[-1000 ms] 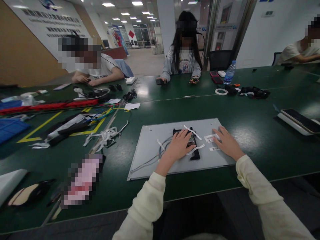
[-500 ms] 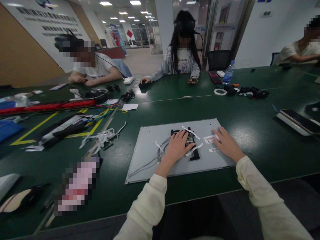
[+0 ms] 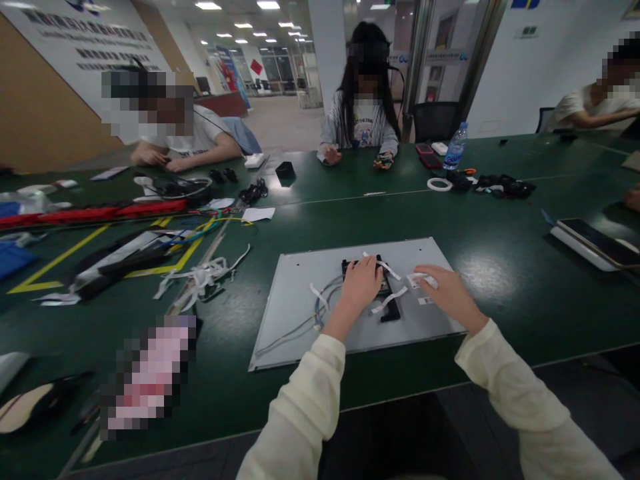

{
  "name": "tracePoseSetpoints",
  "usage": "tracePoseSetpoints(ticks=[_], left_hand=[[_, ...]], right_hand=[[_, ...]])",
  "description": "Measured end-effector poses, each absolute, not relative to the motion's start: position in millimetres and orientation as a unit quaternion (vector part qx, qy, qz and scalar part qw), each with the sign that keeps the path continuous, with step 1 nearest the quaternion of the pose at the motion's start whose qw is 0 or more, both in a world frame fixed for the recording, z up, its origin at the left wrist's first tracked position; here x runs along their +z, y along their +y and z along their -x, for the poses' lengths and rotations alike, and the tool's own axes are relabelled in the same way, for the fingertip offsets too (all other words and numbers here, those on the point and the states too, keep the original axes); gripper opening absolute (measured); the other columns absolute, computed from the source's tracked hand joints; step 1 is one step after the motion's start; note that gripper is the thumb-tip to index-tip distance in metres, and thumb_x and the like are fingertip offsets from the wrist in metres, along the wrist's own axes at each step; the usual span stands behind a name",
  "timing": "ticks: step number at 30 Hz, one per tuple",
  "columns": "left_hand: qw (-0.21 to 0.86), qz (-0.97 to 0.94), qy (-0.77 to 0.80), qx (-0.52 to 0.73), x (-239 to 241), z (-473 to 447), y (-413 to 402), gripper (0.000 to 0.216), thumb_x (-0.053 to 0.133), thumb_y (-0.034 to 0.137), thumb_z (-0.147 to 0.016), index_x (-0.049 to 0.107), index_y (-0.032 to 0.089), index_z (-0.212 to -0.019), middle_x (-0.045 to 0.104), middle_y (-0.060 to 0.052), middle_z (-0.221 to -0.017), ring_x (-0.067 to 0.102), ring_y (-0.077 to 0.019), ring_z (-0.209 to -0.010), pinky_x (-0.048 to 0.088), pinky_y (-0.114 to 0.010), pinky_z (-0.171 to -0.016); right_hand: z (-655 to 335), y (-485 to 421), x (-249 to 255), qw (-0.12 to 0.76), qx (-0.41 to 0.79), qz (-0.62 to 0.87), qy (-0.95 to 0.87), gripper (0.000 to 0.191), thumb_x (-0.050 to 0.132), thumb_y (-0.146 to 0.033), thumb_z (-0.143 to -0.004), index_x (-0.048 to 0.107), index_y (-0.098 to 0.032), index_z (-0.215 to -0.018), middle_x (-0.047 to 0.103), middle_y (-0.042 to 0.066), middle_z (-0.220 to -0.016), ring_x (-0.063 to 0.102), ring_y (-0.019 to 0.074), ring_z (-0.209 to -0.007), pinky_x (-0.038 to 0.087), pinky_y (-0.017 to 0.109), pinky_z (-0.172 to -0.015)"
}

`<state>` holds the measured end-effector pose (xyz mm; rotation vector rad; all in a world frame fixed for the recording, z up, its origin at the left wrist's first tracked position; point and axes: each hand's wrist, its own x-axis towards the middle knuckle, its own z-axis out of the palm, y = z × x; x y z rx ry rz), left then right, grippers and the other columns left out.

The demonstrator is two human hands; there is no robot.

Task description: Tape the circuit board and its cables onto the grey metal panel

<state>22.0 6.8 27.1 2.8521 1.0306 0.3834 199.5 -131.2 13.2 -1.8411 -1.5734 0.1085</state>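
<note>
The grey panel (image 3: 293,300) lies flat on the green bench (image 3: 500,280), in front of the person, its long axis running from left to right with the right end slanting slightly away, so the near edge climbs toward the right. On its upper face, right of the middle, sits a black bracket (image 3: 391,312), whose visible right-hand bar points from the far side toward the near edge, leaning a little rightward as it comes nearer. A grey cable (image 3: 285,339) loops out from the bracket's left and trails toward the panel's near left corner; a white strip (image 3: 319,295) lies across the loop. The left hand (image 3: 361,283) rests palm down over the bracket, its fingers close together and bent; whether its grip has hold of anything cannot be told, since the fingertips are hidden. The right hand (image 3: 453,293) is over the panel's right part with its fingers curled by a white label (image 3: 414,280); something white shows at the fingertips, but how far its grip is closed, and on what, cannot be told. A tangle of white strips (image 3: 205,283) lies on the bench, well left of the panel.
</note>
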Motion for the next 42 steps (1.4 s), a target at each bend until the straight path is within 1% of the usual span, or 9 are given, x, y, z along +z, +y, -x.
tracePoseSetpoints(ticks=[3,8,15,20,23,27,34,39,42], left_hand=[[0.047,-0.932,0.334,0.131,25,-21,7,0.035,0.030,0.031,-0.097,0.051,0.016,-0.122,0.060,-0.011,-0.124,0.054,-0.0234,-0.116,0.034,-0.041,-0.104],[0.047,-0.933,0.334,0.127,26,-20,5,0.038,0.030,0.024,-0.096,0.049,0.015,-0.127,0.055,-0.011,-0.134,0.048,-0.0227,-0.125,0.030,-0.041,-0.108],[0.043,-0.927,0.347,0.134,20,-20,6,0.041,0.030,0.023,-0.094,0.049,0.015,-0.130,0.052,-0.010,-0.138,0.041,-0.0226,-0.131,0.030,-0.043,-0.109],[0.050,-0.925,0.353,0.133,23,-20,5,0.039,0.031,0.022,-0.094,0.049,0.015,-0.128,0.054,-0.010,-0.136,0.045,-0.0223,-0.129,0.030,-0.043,-0.108],[0.055,-0.919,0.368,0.127,26,-20,4,0.042,0.033,0.020,-0.093,0.043,0.012,-0.133,0.055,-0.014,-0.133,0.048,-0.0228,-0.125,0.030,-0.042,-0.107],[0.050,-0.917,0.375,0.128,25,-20,4,0.046,0.034,0.021,-0.092,0.037,0.009,-0.136,0.055,-0.017,-0.133,0.049,-0.0238,-0.124,0.030,-0.041,-0.107],[0.059,-0.924,0.356,0.126,27,-19,2,0.037,0.035,0.017,-0.090,0.047,0.019,-0.124,0.059,-0.010,-0.127,0.049,-0.0228,-0.124,0.031,-0.043,-0.106],[0.071,-0.926,0.351,0.124,30,-18,2,0.034,0.037,0.016,-0.088,0.049,0.021,-0.120,0.059,-0.009,-0.127,0.048,-0.0231,-0.124,0.030,-0.046,-0.107],[0.075,-0.923,0.357,0.127,30,-18,1,0.036,0.037,0.015,-0.088,0.048,0.022,-0.122,0.059,-0.009,-0.127,0.050,-0.0240,-0.123,0.028,-0.051,-0.108]], right_hand=[[-183,-114,22,0.349,0.083,0.684,-0.635,0.037,0.041,-0.031,-0.091,0.065,-0.021,-0.117,0.065,0.008,-0.119,0.060,0.0223,-0.111,0.046,0.040,-0.099],[-163,-83,16,0.329,0.089,0.628,-0.699,0.047,0.034,-0.033,-0.095,0.047,-0.019,-0.138,0.050,0.010,-0.139,0.046,0.0204,-0.129,0.036,0.042,-0.110],[-156,-80,5,0.277,0.062,0.627,-0.725,0.051,0.029,-0.035,-0.097,0.039,-0.013,-0.142,0.045,0.014,-0.142,0.043,0.0205,-0.131,0.035,0.041,-0.111],[-155,-91,6,0.272,0.064,0.630,-0.725,0.054,0.030,-0.039,-0.097,0.032,-0.017,-0.146,0.042,0.013,-0.145,0.042,0.0218,-0.132,0.035,0.044,-0.110],[-152,-96,6,0.269,0.065,0.636,-0.721,0.057,0.033,-0.042,-0.096,0.028,-0.018,-0.148,0.041,0.013,-0.146,0.042,0.0236,-0.132,0.036,0.046,-0.109],[-149,-100,4,0.258,0.054,0.644,-0.718,0.060,0.035,-0.045,-0.095,0.029,-0.015,-0.147,0.042,0.016,-0.144,0.044,0.0256,-0.130,0.036,0.047,-0.108],[-150,-103,3,0.249,0.063,0.649,-0.716,0.060,0.035,-0.048,-0.094,0.031,-0.016,-0.146,0.044,0.016,-0.142,0.045,0.0278,-0.129,0.037,0.050,-0.106],[-151,-102,6,0.243,0.064,0.650,-0.718,0.060,0.035,-0.046,-0.095,0.032,-0.014,-0.144,0.044,0.017,-0.142,0.044,0.0269,-0.129,0.036,0.047,-0.107],[-153,-102,5,0.245,0.061,0.649,-0.718,0.057,0.036,-0.043,-0.095,0.032,-0.016,-0.144,0.046,0.016,-0.140,0.047,0.0265,-0.127,0.039,0.047,-0.105]])
